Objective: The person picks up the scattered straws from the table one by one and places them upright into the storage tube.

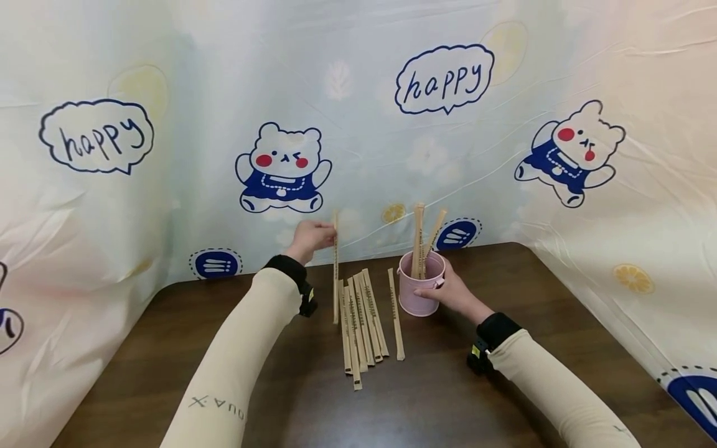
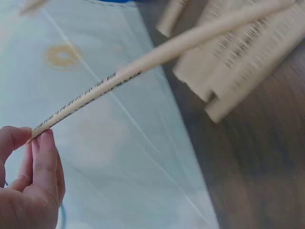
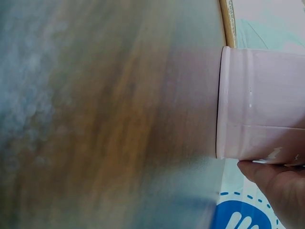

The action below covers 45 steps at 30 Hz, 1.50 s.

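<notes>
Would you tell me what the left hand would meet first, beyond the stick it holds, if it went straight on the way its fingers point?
Going rightward in the head view, the left hand would probably meet the sticks in the pink bucket, though depth is unclear: possibly the backdrop.

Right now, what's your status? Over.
Left hand pinches one printed stick. Right hand grips pink bucket, upright sticks inside. Loose sticks lie flat between hands; nothing tall in the way.

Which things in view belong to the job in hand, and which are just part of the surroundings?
Seemingly part of the job:
- slim tan stick pinched in the left hand
- pink bucket held by the right hand
- upright sticks inside it
- loose sticks lying beside it

Just surroundings:
- printed backdrop
- black wrist straps
</notes>
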### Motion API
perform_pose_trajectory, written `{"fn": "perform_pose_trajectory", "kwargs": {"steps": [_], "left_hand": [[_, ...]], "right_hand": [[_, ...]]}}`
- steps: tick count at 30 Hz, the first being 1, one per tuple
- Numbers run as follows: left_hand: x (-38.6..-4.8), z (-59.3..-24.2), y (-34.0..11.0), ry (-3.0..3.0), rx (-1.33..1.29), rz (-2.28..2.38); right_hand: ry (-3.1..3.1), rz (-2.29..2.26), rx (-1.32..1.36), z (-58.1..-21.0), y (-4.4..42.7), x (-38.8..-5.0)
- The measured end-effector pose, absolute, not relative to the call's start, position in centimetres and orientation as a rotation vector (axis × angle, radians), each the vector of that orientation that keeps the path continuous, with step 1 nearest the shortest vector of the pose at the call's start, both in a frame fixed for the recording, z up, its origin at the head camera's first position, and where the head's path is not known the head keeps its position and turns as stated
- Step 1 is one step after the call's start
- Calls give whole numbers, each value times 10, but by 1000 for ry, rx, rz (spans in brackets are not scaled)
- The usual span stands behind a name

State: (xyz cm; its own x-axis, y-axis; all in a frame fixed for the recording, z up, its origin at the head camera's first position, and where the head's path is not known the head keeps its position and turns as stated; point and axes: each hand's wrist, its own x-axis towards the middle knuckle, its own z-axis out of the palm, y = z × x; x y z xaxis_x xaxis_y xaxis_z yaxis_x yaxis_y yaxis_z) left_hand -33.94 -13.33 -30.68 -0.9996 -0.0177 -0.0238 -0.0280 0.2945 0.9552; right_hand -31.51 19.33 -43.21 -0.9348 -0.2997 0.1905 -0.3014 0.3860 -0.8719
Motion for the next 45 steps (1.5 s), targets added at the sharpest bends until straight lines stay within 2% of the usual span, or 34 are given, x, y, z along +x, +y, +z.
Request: {"fn": "perform_pose_trajectory", "kwargs": {"steps": [13,23,27,33,38,45], "left_hand": [[-345,-251,-87,2405,119,2149],[-328,-222,-36,2312,322,2317],[-325,-229,-13,2311,446,2272],[-326,-263,9,2441,561,2064],[-325,-290,16,2603,619,1844],[-328,-310,16,2677,611,1700]], "right_hand": [[-2643,1665,517,-436,198,-313],[-2621,1640,539,-439,200,-314],[-2599,1641,551,-437,200,-317],[-2602,1651,575,-433,196,-316],[-2596,1664,587,-433,194,-318],[-2605,1620,573,-435,196,-318]]}}
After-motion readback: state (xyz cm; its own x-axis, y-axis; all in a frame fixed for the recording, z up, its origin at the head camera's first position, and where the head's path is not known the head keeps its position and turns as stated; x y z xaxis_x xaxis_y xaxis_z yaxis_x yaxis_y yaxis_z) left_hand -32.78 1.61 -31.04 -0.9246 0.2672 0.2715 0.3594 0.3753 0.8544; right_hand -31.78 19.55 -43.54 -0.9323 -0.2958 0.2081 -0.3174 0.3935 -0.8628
